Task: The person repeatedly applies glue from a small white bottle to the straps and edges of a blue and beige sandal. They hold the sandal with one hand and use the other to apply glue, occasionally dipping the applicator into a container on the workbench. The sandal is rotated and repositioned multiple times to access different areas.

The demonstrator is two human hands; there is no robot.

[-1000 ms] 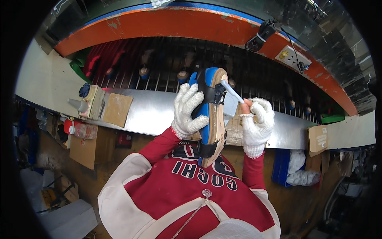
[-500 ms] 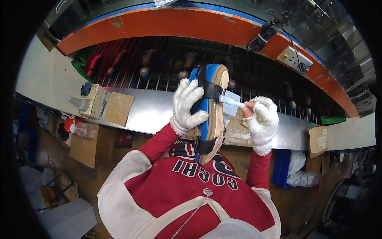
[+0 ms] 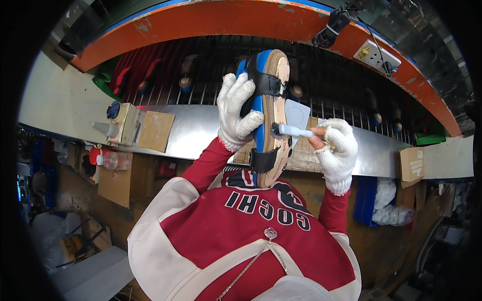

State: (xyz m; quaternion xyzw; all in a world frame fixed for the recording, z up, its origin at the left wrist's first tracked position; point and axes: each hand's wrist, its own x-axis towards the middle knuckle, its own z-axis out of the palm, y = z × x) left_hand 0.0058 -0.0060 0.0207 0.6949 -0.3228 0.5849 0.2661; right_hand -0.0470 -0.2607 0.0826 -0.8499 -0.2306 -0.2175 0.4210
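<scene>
A sandal (image 3: pixel 271 107) with black straps and a pale brown sole stands on edge on a blue shoe last (image 3: pixel 258 131), its sole turned to the right. My left hand (image 3: pixel 236 110), in a white knit glove, grips it from the left side, thumb toward the sole and fingers over the straps. In my right hand (image 3: pixel 337 153), gloved with bare fingertips showing, is a small brush (image 3: pixel 297 131) with a pale blue handle. Its dark bristles touch the sole's side edge between the two straps. A pale, flat-topped container (image 3: pixel 297 113) sits partly hidden behind the sandal.
A metal ledge (image 3: pixel 193 125) crosses in front of a rack of bars (image 3: pixel 336 108) holding several shoes on lasts. An orange beam (image 3: pixel 211 21) arches beyond, carrying a power socket (image 3: pixel 374 56). At left are a dispenser (image 3: pixel 123 120) and a cardboard piece (image 3: pixel 156 131); at right, a carton (image 3: pixel 411 164).
The brush has moved down along the sole's edge, from beside the upper strap to between the straps. The sandal sits farther from my body, still in my left hand.
</scene>
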